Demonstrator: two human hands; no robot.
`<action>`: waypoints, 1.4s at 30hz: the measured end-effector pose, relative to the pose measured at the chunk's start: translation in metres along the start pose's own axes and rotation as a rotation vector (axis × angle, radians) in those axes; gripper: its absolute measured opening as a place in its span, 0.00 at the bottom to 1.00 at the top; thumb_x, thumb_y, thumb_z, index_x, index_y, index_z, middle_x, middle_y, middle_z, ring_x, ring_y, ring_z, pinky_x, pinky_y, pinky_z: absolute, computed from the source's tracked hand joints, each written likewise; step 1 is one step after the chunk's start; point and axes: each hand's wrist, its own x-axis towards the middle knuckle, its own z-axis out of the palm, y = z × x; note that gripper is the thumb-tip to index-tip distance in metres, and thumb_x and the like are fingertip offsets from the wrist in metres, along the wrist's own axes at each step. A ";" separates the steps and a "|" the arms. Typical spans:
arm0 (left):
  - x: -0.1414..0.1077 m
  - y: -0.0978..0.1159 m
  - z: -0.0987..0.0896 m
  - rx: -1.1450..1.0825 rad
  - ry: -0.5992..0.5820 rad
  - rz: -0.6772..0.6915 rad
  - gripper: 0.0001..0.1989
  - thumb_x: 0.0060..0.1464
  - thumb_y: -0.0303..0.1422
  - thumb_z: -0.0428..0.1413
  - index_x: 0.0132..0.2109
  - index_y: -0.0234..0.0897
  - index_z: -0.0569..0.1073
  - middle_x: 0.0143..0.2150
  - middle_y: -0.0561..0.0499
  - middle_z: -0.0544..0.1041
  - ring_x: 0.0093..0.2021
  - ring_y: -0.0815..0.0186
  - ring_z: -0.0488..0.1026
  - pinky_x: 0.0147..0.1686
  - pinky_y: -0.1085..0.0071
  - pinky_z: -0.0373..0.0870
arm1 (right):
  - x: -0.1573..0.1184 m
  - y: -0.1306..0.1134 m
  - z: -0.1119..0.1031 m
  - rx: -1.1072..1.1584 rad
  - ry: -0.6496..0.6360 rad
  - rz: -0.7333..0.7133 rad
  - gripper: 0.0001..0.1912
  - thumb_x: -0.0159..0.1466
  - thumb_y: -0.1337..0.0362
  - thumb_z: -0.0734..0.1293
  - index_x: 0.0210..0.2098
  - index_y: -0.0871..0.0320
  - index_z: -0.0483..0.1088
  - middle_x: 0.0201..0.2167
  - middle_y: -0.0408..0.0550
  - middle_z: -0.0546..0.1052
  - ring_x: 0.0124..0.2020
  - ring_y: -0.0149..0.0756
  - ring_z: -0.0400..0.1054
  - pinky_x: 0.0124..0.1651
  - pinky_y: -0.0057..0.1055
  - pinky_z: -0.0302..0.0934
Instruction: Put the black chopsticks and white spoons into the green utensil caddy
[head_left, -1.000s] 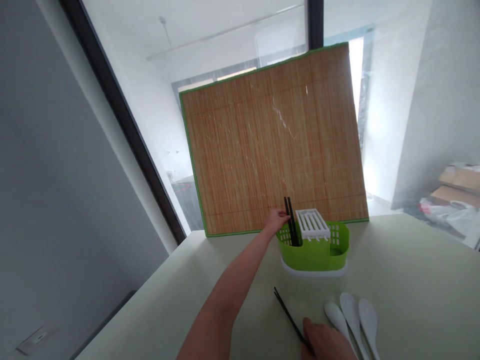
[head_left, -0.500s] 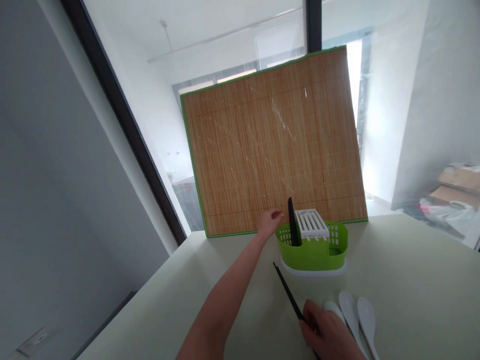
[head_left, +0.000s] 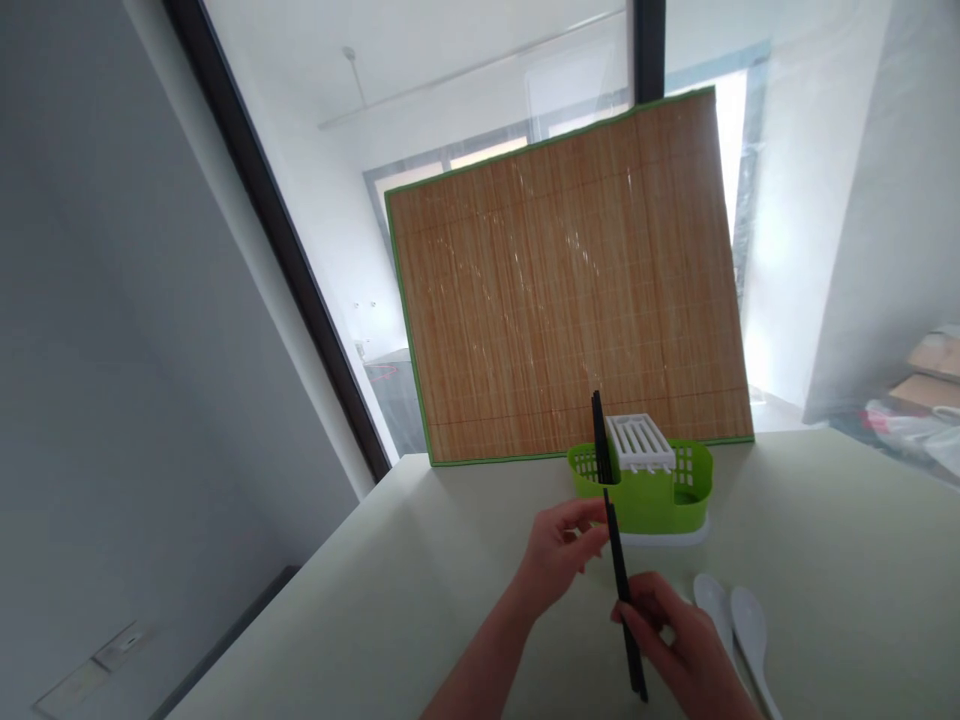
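Black chopsticks (head_left: 620, 565) are pinched between the thumb and fingers of my right hand (head_left: 667, 630), pointing up and away. Beside their upper end is my left hand (head_left: 562, 550), its fingers curved and apart, with nothing held in it. Just beyond both hands stands a green basket (head_left: 645, 503) with a white slotted rack (head_left: 641, 442) on top and a white base. More black chopsticks (head_left: 601, 440) stand upright in its left compartment. White spoons (head_left: 750, 620) lie on the table to the right of my right hand, partly hidden by it.
A bamboo mat (head_left: 570, 290) with a green border leans upright behind the basket, along the far edge of the pale table (head_left: 832, 560). Behind it is a glass window with dark frames. Boxes and bags lie beyond the table at the far right.
My left hand has come back from the basket toward the chopsticks in my right hand. Those chopsticks now stand more upright. The view has shifted slightly left.
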 end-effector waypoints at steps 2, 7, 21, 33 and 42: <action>-0.002 0.003 0.003 0.009 -0.055 -0.018 0.15 0.51 0.40 0.58 0.45 0.38 0.77 0.36 0.47 0.79 0.23 0.73 0.67 0.18 0.79 0.60 | 0.000 -0.001 -0.001 0.013 -0.023 -0.002 0.10 0.67 0.55 0.56 0.38 0.54 0.61 0.26 0.41 0.73 0.26 0.32 0.64 0.30 0.27 0.57; -0.008 0.015 0.004 -0.078 -0.121 0.037 0.17 0.57 0.41 0.52 0.44 0.34 0.77 0.36 0.44 0.79 0.25 0.72 0.68 0.20 0.78 0.62 | 0.001 -0.004 -0.004 0.085 -0.044 -0.013 0.11 0.68 0.56 0.56 0.44 0.55 0.64 0.32 0.44 0.77 0.29 0.33 0.68 0.33 0.28 0.61; -0.017 0.021 0.005 0.136 -0.212 0.008 0.14 0.53 0.38 0.58 0.43 0.35 0.79 0.34 0.48 0.78 0.27 0.72 0.70 0.26 0.78 0.67 | 0.001 -0.001 -0.005 0.032 0.080 -0.142 0.10 0.66 0.58 0.60 0.43 0.54 0.68 0.30 0.43 0.78 0.28 0.34 0.72 0.32 0.27 0.65; -0.012 0.054 -0.008 0.287 -0.090 0.191 0.09 0.54 0.35 0.57 0.39 0.36 0.79 0.35 0.49 0.80 0.36 0.66 0.75 0.37 0.75 0.71 | 0.001 -0.001 -0.006 -0.002 0.080 -0.149 0.12 0.66 0.61 0.60 0.50 0.54 0.63 0.26 0.40 0.72 0.24 0.30 0.66 0.28 0.25 0.62; 0.099 0.092 -0.053 0.124 0.303 0.397 0.12 0.48 0.37 0.61 0.38 0.35 0.79 0.34 0.49 0.80 0.34 0.67 0.76 0.37 0.69 0.75 | 0.004 0.001 -0.007 -0.031 0.084 -0.206 0.11 0.67 0.65 0.59 0.49 0.51 0.61 0.37 0.43 0.73 0.26 0.27 0.66 0.29 0.23 0.62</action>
